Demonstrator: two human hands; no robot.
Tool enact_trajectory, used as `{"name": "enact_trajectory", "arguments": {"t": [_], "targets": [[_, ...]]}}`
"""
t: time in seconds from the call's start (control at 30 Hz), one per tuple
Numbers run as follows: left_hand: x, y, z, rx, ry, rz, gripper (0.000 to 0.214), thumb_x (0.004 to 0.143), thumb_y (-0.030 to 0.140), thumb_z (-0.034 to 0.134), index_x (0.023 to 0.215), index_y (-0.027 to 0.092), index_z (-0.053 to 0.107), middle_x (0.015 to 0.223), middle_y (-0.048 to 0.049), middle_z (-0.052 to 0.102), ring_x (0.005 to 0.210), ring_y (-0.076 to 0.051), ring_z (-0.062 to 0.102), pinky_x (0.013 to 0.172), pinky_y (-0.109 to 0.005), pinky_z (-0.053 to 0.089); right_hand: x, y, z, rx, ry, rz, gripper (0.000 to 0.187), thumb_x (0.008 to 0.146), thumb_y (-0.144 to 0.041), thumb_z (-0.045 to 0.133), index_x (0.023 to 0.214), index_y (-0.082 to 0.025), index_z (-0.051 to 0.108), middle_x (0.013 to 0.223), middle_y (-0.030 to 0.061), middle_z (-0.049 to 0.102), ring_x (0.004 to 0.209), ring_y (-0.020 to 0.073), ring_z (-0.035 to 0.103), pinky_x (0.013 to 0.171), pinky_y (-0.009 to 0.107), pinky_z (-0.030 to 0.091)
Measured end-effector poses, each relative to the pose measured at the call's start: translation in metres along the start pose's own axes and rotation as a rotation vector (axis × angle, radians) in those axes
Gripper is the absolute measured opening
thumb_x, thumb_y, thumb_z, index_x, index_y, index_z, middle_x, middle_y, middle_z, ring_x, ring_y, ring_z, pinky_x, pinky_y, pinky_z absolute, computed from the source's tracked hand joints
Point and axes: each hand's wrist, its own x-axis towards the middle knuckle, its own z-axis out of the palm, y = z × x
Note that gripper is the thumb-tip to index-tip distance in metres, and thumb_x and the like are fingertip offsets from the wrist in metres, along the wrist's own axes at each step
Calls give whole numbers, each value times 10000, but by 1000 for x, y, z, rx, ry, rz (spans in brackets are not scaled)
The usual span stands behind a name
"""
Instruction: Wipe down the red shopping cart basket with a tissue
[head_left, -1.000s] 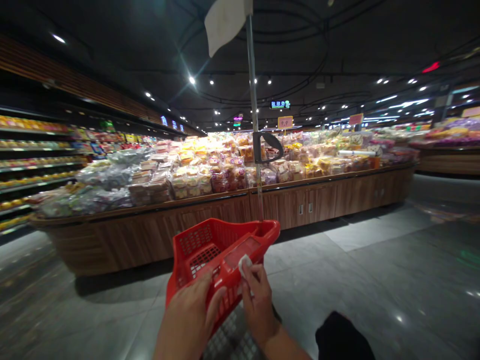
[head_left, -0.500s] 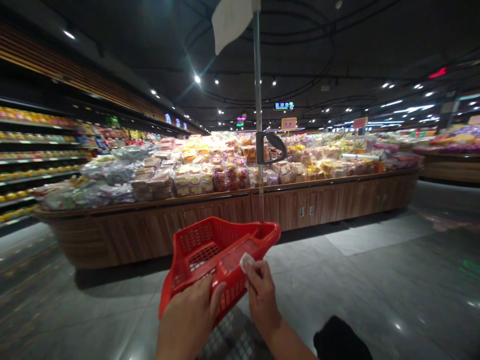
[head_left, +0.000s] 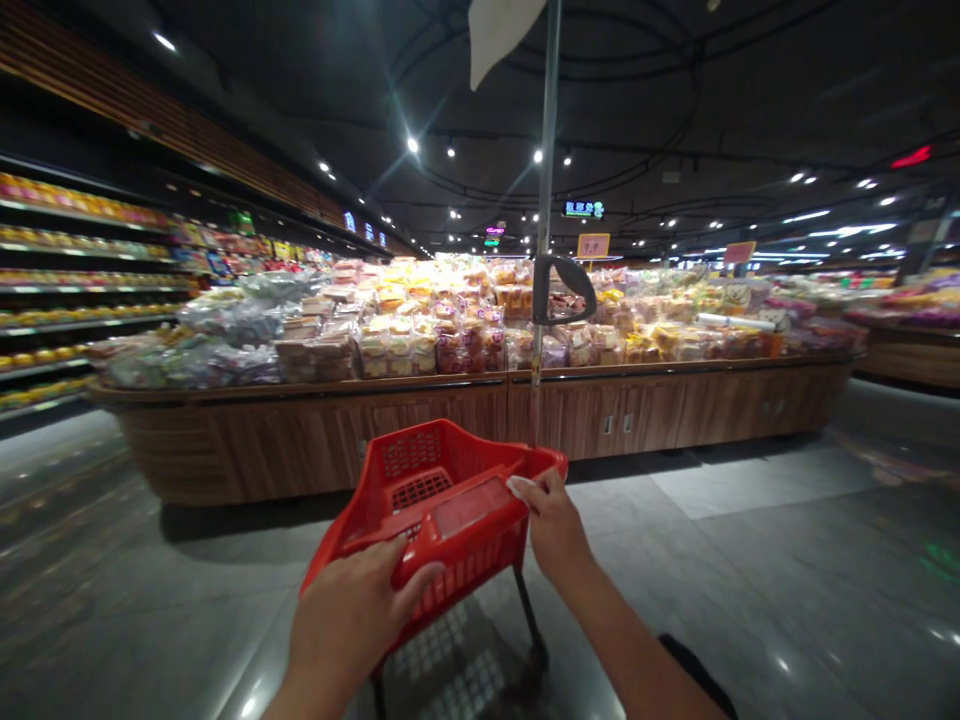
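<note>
A red plastic shopping cart (head_left: 442, 537) stands in front of me, turned at a slant. My left hand (head_left: 349, 615) is wrapped over the left part of its handle, thumb along the near side. At the handle's right end, my right hand (head_left: 559, 530) pinches a small crumpled white wipe (head_left: 519, 489) against the red plastic. Between the two hands, a pale rectangular panel (head_left: 471, 508) is set into the handle. The cart's basket shows a grid floor, and I see nothing in it. A grey pole (head_left: 550, 130) with a dark loop grip rises behind the cart's right corner.
A long wooden display counter (head_left: 450, 400) heaped with bagged goods (head_left: 465, 320) runs across behind the cart. Stocked shelves (head_left: 75, 260) line the left side. Grey tiled floor (head_left: 712, 590) stretches out to the right. Another counter (head_left: 922, 350) stands at far right.
My right hand has moved right along the handle with the wipe, to its end. The left hand and near side of the cart have shifted left, and more of a cart leg shows.
</note>
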Motion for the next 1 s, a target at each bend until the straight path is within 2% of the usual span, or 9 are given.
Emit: {"name": "enact_trajectory", "arguments": {"t": [0.1,0.23,0.33,0.43,0.53,0.63,0.83,0.9,1.0], "targets": [[1,-4,0,-28,-8,-5,482,817,595,448,1022,223,676,1001,-65,725,860,-257,672,752,-355,470,17,1,-19,-148,-117,76,300,869,-151,447,930,-229,730,862,44,524,708,136,540,657,231,405],[2,-4,1,-55,-6,-6,467,814,584,460,1012,224,682,984,-75,726,854,-260,671,756,-364,472,54,-10,-34,-335,-500,51,310,860,-137,425,911,-190,726,942,86,617,812,162,584,691,237,396],[4,-1,-2,-40,-14,-27,450,812,579,466,1026,246,679,989,-62,726,858,-251,671,744,-348,470,82,-28,-28,-373,-730,21,273,777,-66,468,796,-140,730,765,74,659,697,156,578,618,231,386],[5,0,-6,-27,-47,-47,438,812,588,454,997,264,683,967,-52,730,848,-248,673,716,-334,463,103,-38,-26,-352,-878,2,265,724,-26,472,698,-121,718,617,32,628,574,124,524,543,212,366],[6,-2,-7,-46,-71,-75,438,799,598,460,967,267,691,968,-54,731,841,-260,674,694,-338,460,113,-37,-37,-323,-1000,-16,222,687,-23,502,669,-100,710,541,2,580,512,97,466,500,195,350],[6,-6,-5,-93,-49,-49,439,788,594,475,977,263,692,993,-56,728,862,-261,671,712,-340,459,115,-33,-44,-295,-1051,-31,197,669,-40,522,685,-93,711,514,-15,553,494,88,436,485,188,342],[10,-10,0,-125,-39,-49,452,768,613,485,968,267,698,997,-54,727,867,-257,669,720,-335,454,109,-33,-24,-273,-964,-38,312,667,-2,415,713,-80,714,590,16,604,522,95,461,508,203,334],[12,-15,2,-129,-46,-35,490,772,645,453,970,270,697,1006,-56,724,878,-261,666,721,-340,455,106,-29,-28,-255,-943,-41,282,688,-35,438,707,-94,713,570,-1,585,514,91,457,502,198,328],[14,-23,4,-131,-68,-10,519,780,669,416,1013,289,683,1010,-45,722,887,-264,665,718,-346,458,101,-17,-46,-217,-925,-48,205,710,-105,506,681,-121,708,533,-32,542,502,86,448,481,183,318]]}}
